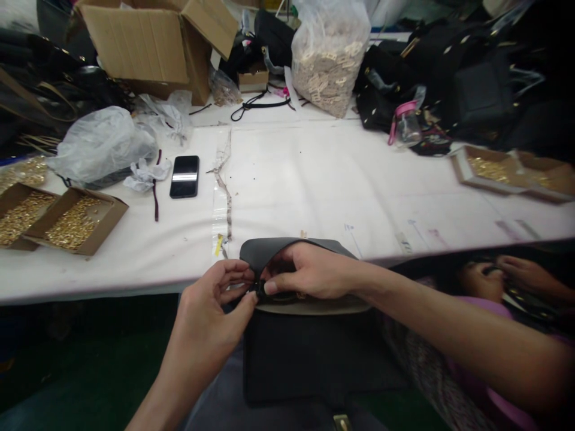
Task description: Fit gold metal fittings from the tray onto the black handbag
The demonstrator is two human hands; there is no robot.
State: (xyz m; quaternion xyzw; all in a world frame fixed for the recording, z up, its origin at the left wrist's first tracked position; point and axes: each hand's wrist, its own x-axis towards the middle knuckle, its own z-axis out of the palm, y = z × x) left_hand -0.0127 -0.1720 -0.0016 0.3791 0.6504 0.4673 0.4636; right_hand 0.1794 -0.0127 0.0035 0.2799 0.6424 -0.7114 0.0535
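A black bag (314, 353) lies across the lap at the table's front edge, its mouth open and its flap hanging down with a gold-coloured metal fitting (342, 422) at the bottom. At the left corner of the opening, my left hand (220, 299) pinches a small dark part (259, 291). My right hand (305, 272) reaches partly into the bag, thumb and fingers closed at the same dark part. The right fingertips are partly hidden by the bag, and the part's exact shape is too small to tell.
On the white table (287, 179) are a phone (184, 176), boxes of gold-coloured pieces (74, 224), plastic bags (105, 143), a pink-lidded bottle (407, 124) and a large bag of small parts (330, 66). Another person's hands (516, 275) are at the right.
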